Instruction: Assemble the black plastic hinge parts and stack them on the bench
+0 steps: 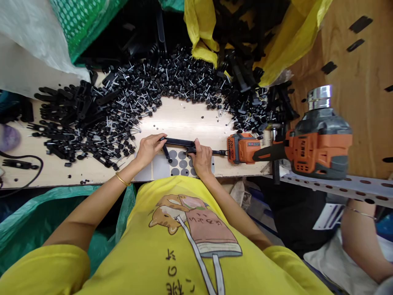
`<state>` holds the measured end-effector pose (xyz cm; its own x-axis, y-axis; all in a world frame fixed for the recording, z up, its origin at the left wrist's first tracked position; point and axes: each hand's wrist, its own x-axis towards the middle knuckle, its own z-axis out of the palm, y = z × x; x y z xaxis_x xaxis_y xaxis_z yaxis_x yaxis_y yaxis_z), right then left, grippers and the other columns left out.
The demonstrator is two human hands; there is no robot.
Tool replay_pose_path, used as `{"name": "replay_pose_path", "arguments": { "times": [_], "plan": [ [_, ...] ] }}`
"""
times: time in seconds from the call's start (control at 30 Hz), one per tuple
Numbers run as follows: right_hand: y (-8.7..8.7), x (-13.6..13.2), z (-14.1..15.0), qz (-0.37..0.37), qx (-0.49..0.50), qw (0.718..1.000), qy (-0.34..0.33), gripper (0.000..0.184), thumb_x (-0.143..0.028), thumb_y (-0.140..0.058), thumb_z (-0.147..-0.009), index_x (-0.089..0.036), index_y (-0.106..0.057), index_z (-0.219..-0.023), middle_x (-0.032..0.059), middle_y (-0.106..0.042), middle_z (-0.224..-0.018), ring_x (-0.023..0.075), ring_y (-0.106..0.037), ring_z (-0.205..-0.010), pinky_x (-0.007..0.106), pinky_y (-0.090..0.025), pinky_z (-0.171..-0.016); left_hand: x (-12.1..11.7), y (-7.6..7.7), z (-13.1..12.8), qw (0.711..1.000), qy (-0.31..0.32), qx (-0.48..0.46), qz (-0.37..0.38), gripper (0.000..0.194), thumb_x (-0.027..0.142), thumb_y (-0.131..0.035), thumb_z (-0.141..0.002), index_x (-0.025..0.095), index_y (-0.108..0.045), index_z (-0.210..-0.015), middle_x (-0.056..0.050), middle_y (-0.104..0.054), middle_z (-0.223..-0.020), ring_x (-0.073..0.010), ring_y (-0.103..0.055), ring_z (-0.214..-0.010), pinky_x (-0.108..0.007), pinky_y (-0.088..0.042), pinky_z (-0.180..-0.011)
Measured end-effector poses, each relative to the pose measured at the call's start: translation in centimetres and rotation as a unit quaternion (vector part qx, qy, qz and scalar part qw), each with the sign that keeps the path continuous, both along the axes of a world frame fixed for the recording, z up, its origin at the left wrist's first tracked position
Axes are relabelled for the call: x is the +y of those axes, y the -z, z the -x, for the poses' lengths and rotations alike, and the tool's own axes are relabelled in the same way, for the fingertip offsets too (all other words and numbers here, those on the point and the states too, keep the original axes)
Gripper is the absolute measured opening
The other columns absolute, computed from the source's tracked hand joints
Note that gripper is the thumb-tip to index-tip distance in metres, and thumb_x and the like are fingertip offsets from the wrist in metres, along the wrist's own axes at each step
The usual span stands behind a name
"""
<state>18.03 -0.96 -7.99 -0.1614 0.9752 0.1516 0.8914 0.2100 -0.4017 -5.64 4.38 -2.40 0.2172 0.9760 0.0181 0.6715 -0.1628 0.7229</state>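
Observation:
A long black plastic bar [179,141] spans the space between my two hands at the front of the table. My left hand [150,150] pinches its left end. My right hand [201,159] closes around its right end. A short black rod [166,154] slants down from the left end, and I cannot tell whether it is joined to the bar. Beneath lies a sheet of round grey stickers [183,164]. Just right of my right hand, a thin black part [218,152] points toward the orange battery [244,148] of a power tool.
Black knobs with metal pins [184,78] form a wide heap, with black clips [61,110] on its left. An orange cordless power tool [319,143] lies at right. Yellow bag [282,45] and green bag [89,24] stand behind. Another person's arm [359,233] shows lower right.

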Motion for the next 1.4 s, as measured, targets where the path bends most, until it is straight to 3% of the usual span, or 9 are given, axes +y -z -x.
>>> {"name": "replay_pose_path", "arguments": {
  "times": [0.27,0.57,0.73,0.87,0.97,1.03,1.1,1.23,1.4],
  "plan": [
    [0.3,0.8,-1.4,0.039,-0.026,0.997,-0.06,0.049,-0.027,-0.042,-0.091,-0.022,-0.039,-0.14,0.0116,-0.054,-0.096,0.0256,-0.047,-0.09,0.047,-0.036,-0.089,-1.7,0.1,0.1,1.0,0.009,-0.001,-0.011,0.027,0.035,-0.052,-0.089,0.018,-0.066,-0.106,-0.006,-0.071,-0.093,-0.0146,-0.063,-0.078,-0.026,-0.049,-0.077],
    [0.1,0.5,0.1,0.047,-0.048,0.998,0.0,0.051,-0.029,-0.036,-0.092,-0.015,-0.037,-0.141,0.0155,-0.052,-0.1,0.0284,-0.044,-0.091,0.05,-0.033,-0.091,-2.3,1.1,-1.4,0.997,-0.06,0.025,-0.048,0.03,0.033,-0.047,-0.092,0.016,-0.064,-0.11,-0.006,-0.069,-0.087,-0.0161,-0.062,-0.082,-0.026,-0.048,-0.079],
    [0.1,1.1,-0.9,0.059,-0.062,0.995,-0.041,0.049,-0.026,-0.041,-0.091,-0.02,-0.039,-0.139,0.0103,-0.052,-0.097,0.0255,-0.046,-0.093,0.045,-0.032,-0.092,-2.0,1.5,-1.1,0.998,-0.034,0.004,-0.059,0.031,0.032,-0.047,-0.092,0.015,-0.063,-0.112,-0.006,-0.069,-0.085,-0.0153,-0.063,-0.08,-0.025,-0.048,-0.078],
    [-1.1,1.2,-2.0,0.047,-0.046,0.995,-0.078,0.046,-0.032,-0.041,-0.091,-0.019,-0.04,-0.136,0.0091,-0.052,-0.098,0.0239,-0.047,-0.094,0.042,-0.034,-0.091,-1.5,1.4,-0.1,0.999,-0.008,-0.029,-0.046,0.036,0.038,-0.049,-0.091,0.016,-0.06,-0.118,-0.007,-0.069,-0.098,-0.0166,-0.064,-0.085,-0.028,-0.049,-0.082],
    [-3.3,1.1,-1.6,0.017,-0.023,0.995,-0.092,0.055,-0.038,-0.045,-0.089,-0.02,-0.032,-0.14,0.012,-0.048,-0.11,0.027,-0.045,-0.105,0.045,-0.034,-0.094,-2.6,0.8,0.7,0.998,-0.021,-0.041,-0.046,0.063,0.046,-0.059,-0.082,0.016,-0.043,-0.135,-0.012,-0.061,-0.12,-0.0202,-0.061,-0.1,-0.033,-0.047,-0.09],
    [-4.9,1.4,-0.3,-0.01,-0.01,0.994,-0.108,0.059,-0.037,-0.045,-0.088,-0.022,-0.027,-0.142,0.0137,-0.044,-0.119,0.0289,-0.043,-0.113,0.047,-0.033,-0.096,-4.0,0.4,0.7,0.997,-0.077,-0.022,-0.01,0.076,0.047,-0.063,-0.079,0.014,-0.033,-0.141,-0.013,-0.063,-0.115,-0.0208,-0.062,-0.096,-0.034,-0.048,-0.087],
    [-5.9,2.2,1.5,-0.017,-0.007,0.985,-0.171,0.058,-0.033,-0.043,-0.088,-0.024,-0.026,-0.143,0.0142,-0.042,-0.126,0.0291,-0.04,-0.118,0.047,-0.033,-0.098,-5.5,0.0,0.0,0.99,-0.115,-0.001,0.078,0.081,0.045,-0.061,-0.08,0.012,-0.024,-0.144,-0.009,-0.068,-0.094,-0.0195,-0.064,-0.081,-0.032,-0.05,-0.078],
    [-5.4,4.3,4.4,0.021,-0.061,0.949,-0.31,0.052,-0.018,-0.037,-0.089,-0.025,-0.035,-0.14,0.0128,-0.045,-0.128,0.0266,-0.043,-0.117,0.043,-0.037,-0.096,-6.9,0.2,-2.8,0.97,-0.106,0.041,0.216,0.092,0.041,-0.06,-0.081,0.004,-0.007,-0.146,-0.006,-0.068,-0.073,-0.0212,-0.065,-0.067,-0.032,-0.05,-0.07],
    [-3.0,4.9,4.3,0.042,-0.103,0.963,-0.247,0.059,-0.01,-0.035,-0.084,-0.025,-0.035,-0.141,0.0113,-0.052,-0.116,0.0241,-0.049,-0.102,0.037,-0.043,-0.084,-5.6,0.8,-5.3,0.958,-0.106,-0.03,0.266,0.082,0.031,-0.049,-0.088,0.004,0.003,-0.146,-0.005,-0.068,-0.069,-0.0165,-0.062,-0.053,-0.03,-0.049,-0.066]
  ]
}}
